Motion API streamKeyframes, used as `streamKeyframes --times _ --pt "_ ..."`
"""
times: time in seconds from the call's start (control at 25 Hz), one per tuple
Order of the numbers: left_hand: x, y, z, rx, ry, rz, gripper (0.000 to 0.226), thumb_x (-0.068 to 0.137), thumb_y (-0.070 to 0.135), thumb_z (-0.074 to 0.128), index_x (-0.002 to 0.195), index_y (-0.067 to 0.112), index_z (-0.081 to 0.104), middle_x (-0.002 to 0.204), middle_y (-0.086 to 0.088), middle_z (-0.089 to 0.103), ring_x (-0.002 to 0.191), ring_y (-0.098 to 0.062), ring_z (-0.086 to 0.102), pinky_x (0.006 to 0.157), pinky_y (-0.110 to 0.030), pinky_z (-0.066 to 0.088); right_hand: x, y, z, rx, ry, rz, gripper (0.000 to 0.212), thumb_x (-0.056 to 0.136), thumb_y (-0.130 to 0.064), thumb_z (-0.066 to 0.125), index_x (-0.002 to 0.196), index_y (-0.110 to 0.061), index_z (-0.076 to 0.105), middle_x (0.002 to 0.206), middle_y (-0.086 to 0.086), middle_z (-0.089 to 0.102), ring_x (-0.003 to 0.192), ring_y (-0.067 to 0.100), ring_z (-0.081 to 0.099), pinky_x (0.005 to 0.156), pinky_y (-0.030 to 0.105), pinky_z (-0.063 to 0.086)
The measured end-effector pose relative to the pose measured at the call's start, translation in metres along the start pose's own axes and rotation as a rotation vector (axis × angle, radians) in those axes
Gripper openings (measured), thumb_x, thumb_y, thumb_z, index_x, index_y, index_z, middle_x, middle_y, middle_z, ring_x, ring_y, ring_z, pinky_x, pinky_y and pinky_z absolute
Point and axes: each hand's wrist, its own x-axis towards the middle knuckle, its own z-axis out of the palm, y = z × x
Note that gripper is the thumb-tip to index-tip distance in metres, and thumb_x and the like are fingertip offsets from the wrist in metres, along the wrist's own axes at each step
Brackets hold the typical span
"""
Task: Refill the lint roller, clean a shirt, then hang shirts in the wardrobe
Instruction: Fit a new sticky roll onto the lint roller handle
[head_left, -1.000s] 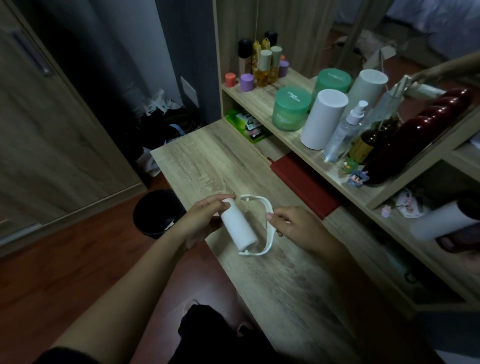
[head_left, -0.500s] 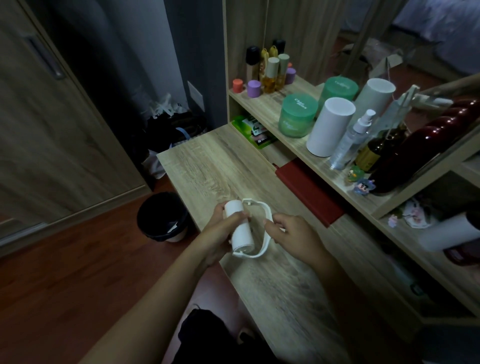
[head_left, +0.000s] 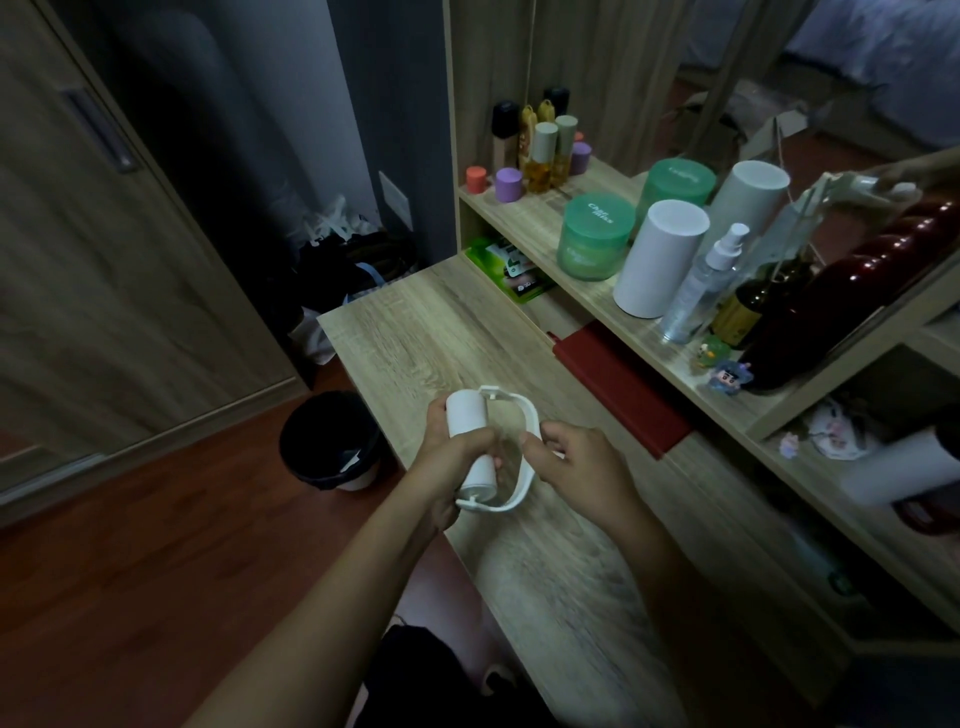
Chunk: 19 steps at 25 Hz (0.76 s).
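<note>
So we've got the lint roller (head_left: 493, 452) up off the worktop (head_left: 415, 338), held between both hands. Our left hand (head_left: 447, 467) is wrapped around the white roll (head_left: 470, 441), and the right hand (head_left: 576, 467) is pinching the curved handle frame (head_left: 527, 447). Our guess is that splitting the grip like this lets us seat or pop the roll on its 2 end pins without the frame twisting. The bin (head_left: 330, 441) sits just beside the worktop's edge on the floor, handy for old sheets.

Count-wise: 1 roller, 1 roll on it, 2 hands busy. On the shelf (head_left: 524, 218) we count 2 green tubs (head_left: 597, 236) and 2 white cylinders (head_left: 660, 260). No shirts in view.
</note>
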Motion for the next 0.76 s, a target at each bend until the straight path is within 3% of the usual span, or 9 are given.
streamKeyframes --times 0.12,0.32,0.52,0.76 --pt "-0.003 0.003 0.000 0.024 -0.006 0.008 0.063 0.068 0.002 0.057 0.122 0.026 0.036 0.094 -0.018 0.054 0.052 -0.016 0.057 0.047 -0.027 0.049 0.000 -0.001 -0.002 0.068 -0.011 0.019 0.057 0.073 -0.064 0.037 0.072 -0.010 0.055 0.067 0.009 0.064 0.062 0.021 0.062 0.065 0.038 0.049" --pt "-0.004 0.010 0.009 -0.047 0.004 -0.021 0.055 0.079 -0.008 0.050 0.115 0.030 0.036 0.085 -0.017 0.054 0.048 -0.017 0.054 0.044 -0.026 0.048 0.007 -0.005 -0.008 0.070 -0.021 -0.007 0.051 0.074 -0.063 0.040 0.076 -0.015 0.057 0.072 0.006 0.067 0.066 0.019 0.064 0.068 0.039 0.051" --pt "-0.006 0.014 0.007 -0.049 -0.033 -0.055 0.061 0.077 -0.008 0.050 0.123 0.029 0.034 0.087 -0.017 0.055 0.049 -0.019 0.056 0.044 -0.027 0.049 0.007 -0.002 -0.007 0.076 -0.028 -0.017 0.054 0.074 -0.064 0.040 0.077 -0.013 0.058 0.074 0.008 0.068 0.068 0.020 0.065 0.069 0.042 0.054" --pt "-0.002 0.006 0.005 0.017 0.006 -0.063 0.080 0.055 0.003 0.057 0.124 0.036 0.035 0.096 -0.019 0.057 0.057 -0.021 0.059 0.052 -0.031 0.049 0.003 0.000 -0.006 0.054 -0.025 0.010 0.057 0.074 -0.067 0.039 0.080 -0.015 0.060 0.075 0.004 0.069 0.068 0.017 0.066 0.072 0.040 0.054"
